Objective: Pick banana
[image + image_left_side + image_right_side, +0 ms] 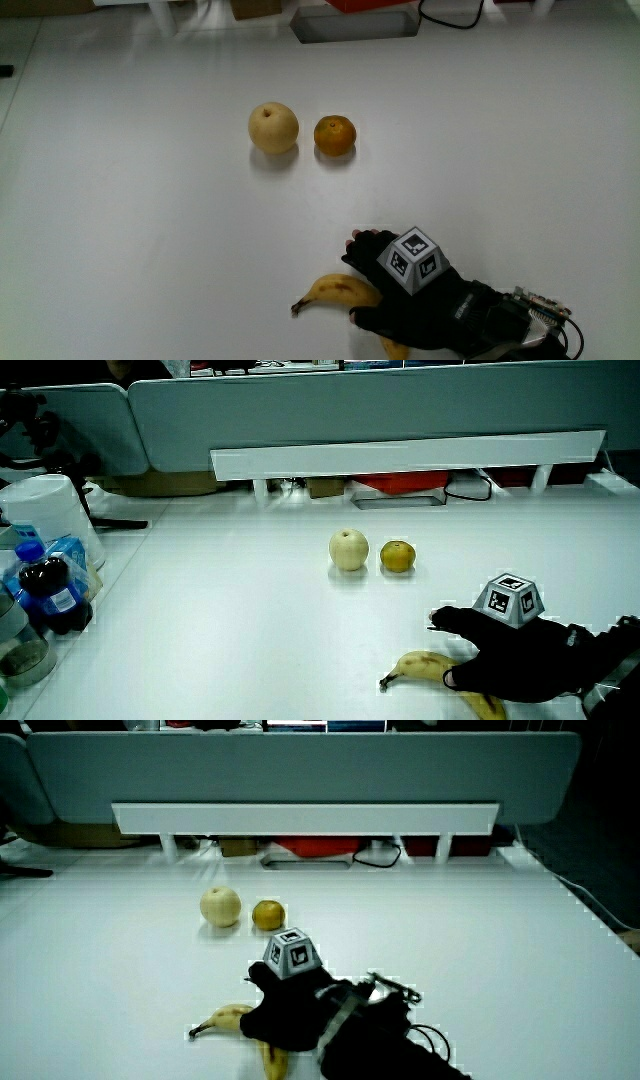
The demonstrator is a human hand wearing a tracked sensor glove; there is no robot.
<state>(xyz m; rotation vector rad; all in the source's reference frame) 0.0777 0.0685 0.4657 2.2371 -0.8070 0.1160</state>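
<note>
— Although the broad white table (120,250) takes up most of what the main view shows, how much of the picking would an onlooker call done?

— Only the reach, as it looks. The hand in its black glove (415,300), with the small patterned cube (411,259) on its back, lies over the middle of the curved yellow banana with brown flecks (340,292), which rests flat on the table close to the person's edge.

— And the fingers?

— They arch down over the fruit, thumb on the side nearer the person, the others reaching past it. They seem to be closing round it, yet none of the views shows plainly whether they press on the peel, so a firm hold cannot be claimed. In both side views the banana (425,665) (228,1017) lies on the surface, its stem end poking out from under the hand (515,655) (290,1010).

— So what is left?

— Judging by that, the clasp must be finished and the fruit lifted off the table.

— Anything else nearby?

— A round pale yellow pear (273,127) and a small round orange (334,135) sit just beside each other, farther from the person and well apart from the hand.
</note>
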